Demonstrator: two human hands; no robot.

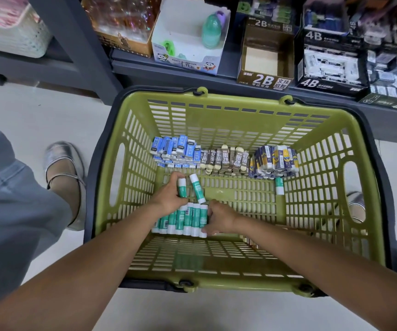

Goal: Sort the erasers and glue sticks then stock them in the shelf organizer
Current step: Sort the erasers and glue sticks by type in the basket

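Inside a green basket (331, 177) on the floor, erasers lie in three groups along the far wall: blue ones (176, 149), brown 2B ones (226, 161) and dark blue-and-yellow ones (276, 160). A row of green-and-white glue sticks (185, 219) lies near the basket's middle. My left hand (169, 199) holds one glue stick (182, 187) above that row. Another glue stick (197, 188) lies loose just beside it. My right hand (219, 217) grips the right end of the row. One more glue stick (279, 186) lies alone by the right wall.
On the grey shelf behind the basket stand an empty 2B box (264, 56), a 4B box (328, 65) holding erasers and a pencil sharpener box (190, 39). My foot in a silver shoe (63, 173) is left of the basket.
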